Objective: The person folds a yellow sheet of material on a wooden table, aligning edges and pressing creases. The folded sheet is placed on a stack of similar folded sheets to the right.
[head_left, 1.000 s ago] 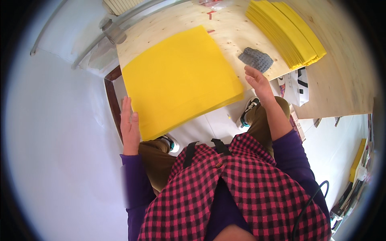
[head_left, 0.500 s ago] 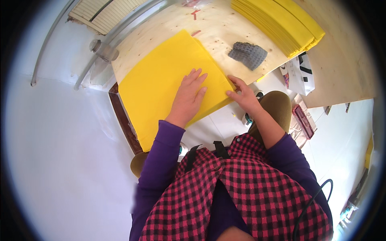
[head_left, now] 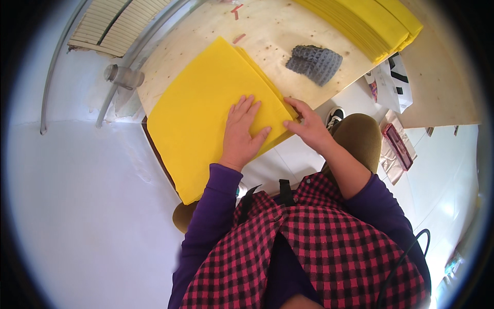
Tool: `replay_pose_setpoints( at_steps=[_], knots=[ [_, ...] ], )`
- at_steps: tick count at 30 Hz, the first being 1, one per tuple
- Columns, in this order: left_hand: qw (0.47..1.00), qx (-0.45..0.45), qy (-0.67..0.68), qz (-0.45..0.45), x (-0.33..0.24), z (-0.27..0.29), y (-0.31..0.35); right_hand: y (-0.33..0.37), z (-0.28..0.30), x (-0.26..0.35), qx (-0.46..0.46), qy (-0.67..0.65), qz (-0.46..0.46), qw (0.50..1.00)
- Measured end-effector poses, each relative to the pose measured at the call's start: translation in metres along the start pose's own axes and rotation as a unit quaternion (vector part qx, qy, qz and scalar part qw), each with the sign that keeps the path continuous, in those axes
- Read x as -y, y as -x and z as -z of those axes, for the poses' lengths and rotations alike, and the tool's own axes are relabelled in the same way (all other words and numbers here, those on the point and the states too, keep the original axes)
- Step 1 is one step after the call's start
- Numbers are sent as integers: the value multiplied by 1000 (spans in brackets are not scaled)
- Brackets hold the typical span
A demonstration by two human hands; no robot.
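On one tabletop, two hands touch one yellow stack, seemingly several-layered.

Workshop, apparently; plywood table; yellow stacks

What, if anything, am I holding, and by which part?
Left hand lies flat on the nearer yellow stack; right hand is at its right corner, grip unclear.

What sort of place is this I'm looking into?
Probably a small workroom: a bare wooden worktable carries a layered stack of yellow sheets, with another yellow pile farther back on the right.
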State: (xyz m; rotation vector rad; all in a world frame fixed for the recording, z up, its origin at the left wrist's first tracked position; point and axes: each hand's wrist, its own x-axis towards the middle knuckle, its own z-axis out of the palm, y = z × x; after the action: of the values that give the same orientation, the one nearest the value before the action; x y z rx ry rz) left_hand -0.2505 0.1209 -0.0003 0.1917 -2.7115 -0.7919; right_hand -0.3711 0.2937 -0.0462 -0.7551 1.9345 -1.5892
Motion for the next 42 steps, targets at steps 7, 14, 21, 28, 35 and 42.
replay_pose_setpoints(
  at_steps=[7, 14, 21, 28, 35, 42],
  knots=[
    [1000, -1, -9, 4, -1, 0, 0, -4, -2, 2, 1, -59, -33, 998],
    [1000, 0, -9, 13, -1, 0, 0, -4, 0, 10, 16, -123, -81, 989],
    [1000, -2, -12, 7, 0, 0, 0, -5, -1, 12, 12, -101, -83, 991],
    [1000, 5, -15, 8, 0, 1, 0, -5, -1, 13, 10, -90, -82, 993],
    [1000, 6, -17, 8, 0, 1, 0, -5, -1, 16, 11, -85, -82, 993],
    [1000, 1, -17, 2, 1, 0, 0, -5, -1, 15, 5, -57, -77, 995]
  ],
)
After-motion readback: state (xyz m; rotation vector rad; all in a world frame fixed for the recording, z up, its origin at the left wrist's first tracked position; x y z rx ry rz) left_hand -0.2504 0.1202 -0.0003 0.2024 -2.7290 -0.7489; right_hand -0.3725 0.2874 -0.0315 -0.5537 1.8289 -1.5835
